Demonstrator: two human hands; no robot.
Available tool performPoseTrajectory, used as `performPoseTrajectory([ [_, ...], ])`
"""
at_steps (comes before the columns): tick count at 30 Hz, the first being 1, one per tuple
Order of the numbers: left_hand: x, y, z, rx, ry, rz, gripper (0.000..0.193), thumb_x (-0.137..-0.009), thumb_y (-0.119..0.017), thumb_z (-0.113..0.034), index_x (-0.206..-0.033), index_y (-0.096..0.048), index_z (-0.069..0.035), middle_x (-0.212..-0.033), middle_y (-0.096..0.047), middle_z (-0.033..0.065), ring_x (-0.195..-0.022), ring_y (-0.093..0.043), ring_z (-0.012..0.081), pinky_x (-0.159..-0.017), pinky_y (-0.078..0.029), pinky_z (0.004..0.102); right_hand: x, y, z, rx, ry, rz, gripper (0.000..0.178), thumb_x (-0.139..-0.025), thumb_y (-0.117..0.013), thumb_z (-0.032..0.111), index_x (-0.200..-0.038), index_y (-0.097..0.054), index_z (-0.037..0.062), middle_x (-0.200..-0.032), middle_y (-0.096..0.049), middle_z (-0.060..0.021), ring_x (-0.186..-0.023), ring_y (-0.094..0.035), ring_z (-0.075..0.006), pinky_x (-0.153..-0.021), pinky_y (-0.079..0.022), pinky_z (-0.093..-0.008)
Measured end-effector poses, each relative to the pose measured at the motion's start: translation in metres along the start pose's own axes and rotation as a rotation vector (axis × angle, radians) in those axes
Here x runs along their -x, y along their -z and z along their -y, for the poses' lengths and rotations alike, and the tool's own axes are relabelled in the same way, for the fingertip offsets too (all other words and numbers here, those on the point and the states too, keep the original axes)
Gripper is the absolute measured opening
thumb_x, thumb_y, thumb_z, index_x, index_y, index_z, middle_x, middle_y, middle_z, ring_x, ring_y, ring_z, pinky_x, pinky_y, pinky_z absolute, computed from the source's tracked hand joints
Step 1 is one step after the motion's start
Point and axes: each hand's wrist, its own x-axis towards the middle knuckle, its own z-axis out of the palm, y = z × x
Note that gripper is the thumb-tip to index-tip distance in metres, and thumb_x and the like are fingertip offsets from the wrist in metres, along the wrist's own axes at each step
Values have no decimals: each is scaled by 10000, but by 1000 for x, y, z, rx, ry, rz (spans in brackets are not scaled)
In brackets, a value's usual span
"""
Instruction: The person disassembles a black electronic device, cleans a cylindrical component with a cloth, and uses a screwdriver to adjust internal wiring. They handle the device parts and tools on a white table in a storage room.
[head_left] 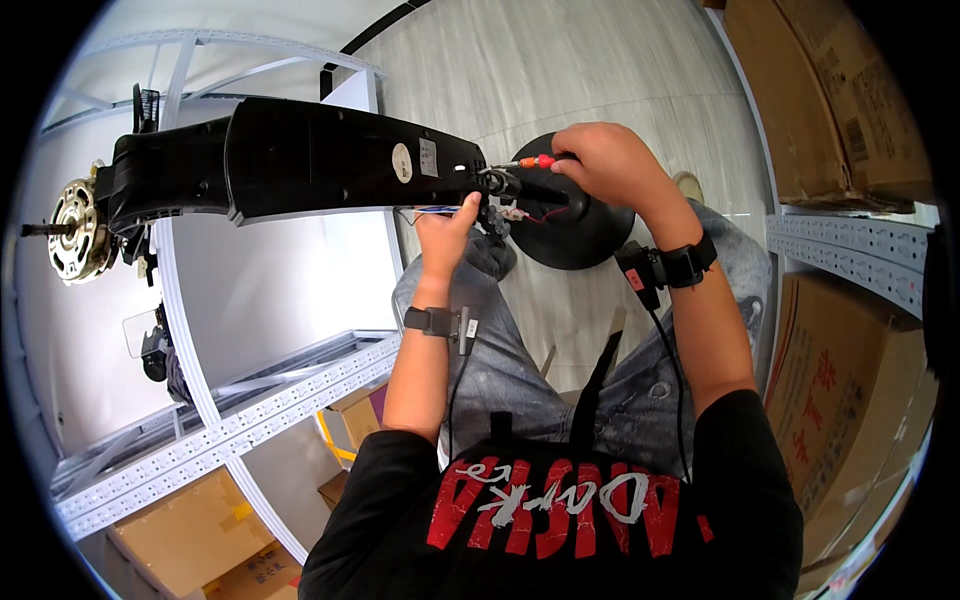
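Observation:
A long black plastic fan body point(330, 160) reaches from the left toward the middle, with a bare metal motor point(78, 230) and its shaft at the far left end. At its right end are exposed small parts and coloured wires point(435, 210). My left hand point(443, 235) grips the underside of this end, thumb up against the parts. In my right hand point(615, 170) is a screwdriver point(545, 161) with a red-orange handle, held by closed fingers. Its shank points left at the body's end; the tip's exact contact cannot be made out. Below lies a round black base point(570, 240).
White metal shelving point(290, 395) stands on the left, with cardboard boxes point(195, 530) low down. More cardboard boxes point(850, 400) fill the rack point(850, 240) at the right. Grey wood-look floor point(600, 70) lies beyond. Cabled devices are strapped to both wrists.

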Motion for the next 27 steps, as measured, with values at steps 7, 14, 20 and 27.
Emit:
performPoseTrajectory([
  [7,1,0,0,9,32,-10,248,-779,-759,-107,-955,-636,18,-879,-654,37,-757,-582,122,-715,-478,269,0,-1,2,-12,-59,107,225,-859,-605,224,-777,-586,16,-732,-603,-149,-722,-568,-359,-636,-435,-447],
  [14,1,3,2,-110,38,-6,226,-793,-750,-126,-921,-656,35,-831,-656,47,-728,-576,135,-707,-472,287,0,-2,3,-188,-126,133,219,-812,-646,214,-796,-557,14,-711,-588,-139,-708,-560,-355,-624,-430,-429],
  [20,-1,1,-2,-127,-7,39,280,-817,-707,-85,-1047,-613,44,-973,-639,61,-851,-568,150,-803,-453,284,-1,-7,-7,-93,-46,-22,181,-710,-668,134,-801,-561,21,-709,-580,-137,-725,-565,-359,-625,-429,-434],
  [27,2,1,-1,-118,39,9,270,-829,-690,-89,-1051,-610,43,-987,-636,54,-871,-568,145,-822,-452,281,-2,1,1,22,-84,34,150,-756,-649,169,-768,-596,29,-733,-602,-143,-759,-595,-356,-655,-466,-446],
])
